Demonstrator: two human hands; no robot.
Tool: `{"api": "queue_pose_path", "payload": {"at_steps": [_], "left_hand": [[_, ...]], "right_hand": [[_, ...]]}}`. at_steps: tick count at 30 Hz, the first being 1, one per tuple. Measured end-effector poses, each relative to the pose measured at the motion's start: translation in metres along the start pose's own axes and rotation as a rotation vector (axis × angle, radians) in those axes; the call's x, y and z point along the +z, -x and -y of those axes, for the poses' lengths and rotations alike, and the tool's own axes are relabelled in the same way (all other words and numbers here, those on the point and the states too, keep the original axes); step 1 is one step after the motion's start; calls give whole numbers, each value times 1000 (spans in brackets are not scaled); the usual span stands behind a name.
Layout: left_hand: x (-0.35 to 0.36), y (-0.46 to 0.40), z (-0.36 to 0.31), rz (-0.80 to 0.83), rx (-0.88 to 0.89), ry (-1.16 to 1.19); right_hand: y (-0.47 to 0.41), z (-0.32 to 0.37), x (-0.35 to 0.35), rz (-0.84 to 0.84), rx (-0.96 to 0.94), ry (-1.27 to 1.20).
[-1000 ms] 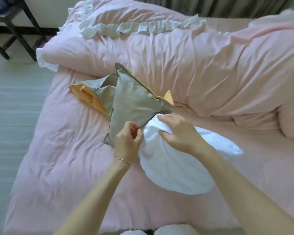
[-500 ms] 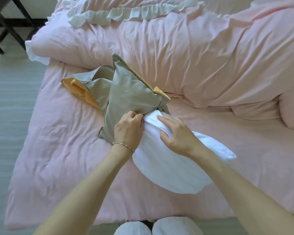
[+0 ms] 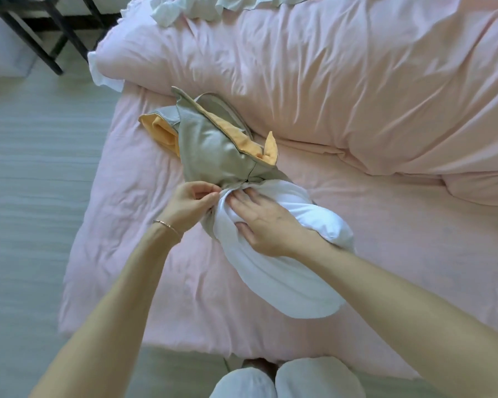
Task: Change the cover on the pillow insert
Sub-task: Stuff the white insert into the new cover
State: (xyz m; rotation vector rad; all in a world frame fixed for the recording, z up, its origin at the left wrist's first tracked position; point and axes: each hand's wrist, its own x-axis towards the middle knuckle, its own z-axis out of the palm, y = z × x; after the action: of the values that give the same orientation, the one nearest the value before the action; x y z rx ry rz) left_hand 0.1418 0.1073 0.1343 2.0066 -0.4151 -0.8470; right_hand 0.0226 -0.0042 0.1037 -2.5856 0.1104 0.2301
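From the head view, I'm watching my left hand (image 3: 191, 205) pinching the edge of the cover (image 3: 213, 147) at its opening, fingers curled tight on the grey fabric. My right hand (image 3: 266, 222) is lying on the insert (image 3: 285, 271), fingers fairly straight and pressing into the white fabric just where it is meeting the cover's mouth. The insert is lying on the bed (image 3: 133, 248), its far end tucked into the cover and most of it sticking out toward me. The cover is showing orange lining along its upper fold. A pink duvet (image 3: 357, 90) is bunching behind it. A bracelet (image 3: 167, 226) is sitting on my left wrist.
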Motion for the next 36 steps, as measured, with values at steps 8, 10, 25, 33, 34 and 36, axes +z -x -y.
{"api": "queue_pose_path", "payload": {"at_steps": [8,10,25,33,34,36], "left_hand": [[8,20,8,13,61,-159],[15,18,11,-68,81,-206],[101,-4,-26,-283,313,-659],[62,4,-14,-249,63,-217],[54,7,-12,-219,34,-118],[40,16,-10,-163,34,19]], "right_hand": [[-42,7,9,56,112,111],[-42,-1,9,35,95,114],[96,-73,-32,-487,354,241],[48,-55,4,-425,148,223],[37,-48,10,-449,130,205],[14,-32,22,-487,105,183]]}}
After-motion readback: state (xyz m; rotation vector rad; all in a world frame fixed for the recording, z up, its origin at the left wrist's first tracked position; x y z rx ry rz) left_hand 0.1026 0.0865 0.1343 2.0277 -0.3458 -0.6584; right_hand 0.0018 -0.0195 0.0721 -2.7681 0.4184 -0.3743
